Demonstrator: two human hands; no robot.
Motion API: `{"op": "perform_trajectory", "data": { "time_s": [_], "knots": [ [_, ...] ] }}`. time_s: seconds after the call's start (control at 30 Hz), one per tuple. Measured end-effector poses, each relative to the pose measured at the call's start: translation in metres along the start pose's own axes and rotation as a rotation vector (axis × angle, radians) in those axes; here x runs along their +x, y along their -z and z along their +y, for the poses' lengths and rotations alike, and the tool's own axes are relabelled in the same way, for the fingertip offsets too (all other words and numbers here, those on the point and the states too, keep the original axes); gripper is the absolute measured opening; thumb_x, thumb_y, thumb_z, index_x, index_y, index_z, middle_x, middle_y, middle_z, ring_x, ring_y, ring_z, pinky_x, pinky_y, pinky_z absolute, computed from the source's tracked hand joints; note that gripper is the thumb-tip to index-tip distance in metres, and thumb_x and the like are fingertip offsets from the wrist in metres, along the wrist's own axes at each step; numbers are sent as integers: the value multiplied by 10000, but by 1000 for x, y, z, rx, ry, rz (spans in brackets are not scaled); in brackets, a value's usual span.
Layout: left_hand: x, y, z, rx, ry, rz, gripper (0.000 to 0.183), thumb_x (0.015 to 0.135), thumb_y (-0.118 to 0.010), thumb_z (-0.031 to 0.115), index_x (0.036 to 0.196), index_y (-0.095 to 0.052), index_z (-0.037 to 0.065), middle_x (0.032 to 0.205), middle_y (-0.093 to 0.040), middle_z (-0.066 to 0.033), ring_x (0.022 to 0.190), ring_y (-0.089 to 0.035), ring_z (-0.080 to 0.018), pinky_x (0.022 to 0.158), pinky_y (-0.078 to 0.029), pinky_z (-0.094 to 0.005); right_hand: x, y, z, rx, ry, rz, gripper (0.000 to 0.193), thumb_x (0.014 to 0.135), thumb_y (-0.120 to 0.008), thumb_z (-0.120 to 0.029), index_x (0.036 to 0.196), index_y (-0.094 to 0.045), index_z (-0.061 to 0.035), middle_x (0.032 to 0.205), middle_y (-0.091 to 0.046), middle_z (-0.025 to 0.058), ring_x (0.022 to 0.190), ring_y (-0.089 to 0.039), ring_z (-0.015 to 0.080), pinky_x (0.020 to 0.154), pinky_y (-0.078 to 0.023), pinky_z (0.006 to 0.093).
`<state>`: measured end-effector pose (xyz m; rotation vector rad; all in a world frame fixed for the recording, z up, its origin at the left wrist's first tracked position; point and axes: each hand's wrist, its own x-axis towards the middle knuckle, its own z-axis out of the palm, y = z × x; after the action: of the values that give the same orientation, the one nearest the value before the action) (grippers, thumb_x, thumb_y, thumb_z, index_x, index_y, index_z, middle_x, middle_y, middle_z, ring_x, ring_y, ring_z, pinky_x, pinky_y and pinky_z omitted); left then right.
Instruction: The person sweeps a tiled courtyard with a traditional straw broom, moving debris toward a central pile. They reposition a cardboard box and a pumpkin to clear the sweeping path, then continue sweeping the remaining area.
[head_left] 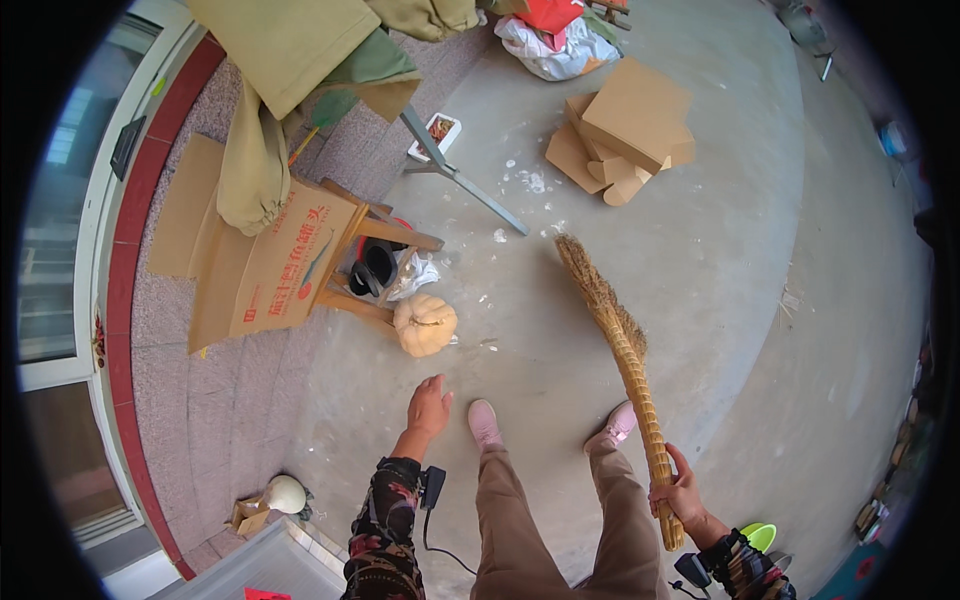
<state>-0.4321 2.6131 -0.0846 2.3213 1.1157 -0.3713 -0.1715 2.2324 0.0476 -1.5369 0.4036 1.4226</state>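
A straw broom [630, 365] with a bound, pale handle slants across the right of my feet, its bristles away from me and above the concrete floor. My right hand [680, 493] is closed around the handle close to its near end. On the other side, my left hand [430, 408] hangs free with its fingers loosely stretched and nothing in it. The closest thing to it is a pale orange pumpkin [426, 325], a short way beyond the fingertips, beside the leg of a wooden stool.
A printed cardboard box [272, 262] leans by the wooden stool [372, 228] on the left. Flattened cartons [625, 130] lie farther off, near a stuffed plastic bag [560, 48]. A metal stand leg [465, 182] reaches over the floor. Scraps [532, 182] dot the concrete.
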Motion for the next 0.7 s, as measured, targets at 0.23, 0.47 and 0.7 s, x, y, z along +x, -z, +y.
{"op": "perform_trajectory", "data": {
  "time_s": [0.23, 0.47, 0.7],
  "knots": [
    [105, -8, -89, 169, -134, 20, 630, 801, -619, 214, 1325, -331, 15, 1340, -396, -154, 1246, -363, -280, 1035, -288, -365, 32, -127, 50, 461, -475, 9, 290, 760, -493, -10, 1025, -393, -72, 685, -484, 110, 505, -458, 201, 452, -406, 299],
    [157, -29, -135, 109, -254, -44, 325, 826, -580, 201, 1110, -497, 66, 1150, -519, -106, 1114, -470, -273, 928, -370, -376, 8, -209, 79, 139, -268, 50, 255, 718, -523, 6, 933, -391, -33, 597, -466, 114, 429, -489, 219, 382, -435, 345],
    [147, -33, -185, -51, -469, -212, 118, 829, -525, 151, 851, -533, 35, 861, -545, -134, 852, -540, -301, 696, -435, -391, 9, -248, 84, 8, -143, 42, 390, 721, -532, 66, 1039, -328, -28, 612, -493, 105, 416, -522, 217, 360, -447, 340]
  ]
}}
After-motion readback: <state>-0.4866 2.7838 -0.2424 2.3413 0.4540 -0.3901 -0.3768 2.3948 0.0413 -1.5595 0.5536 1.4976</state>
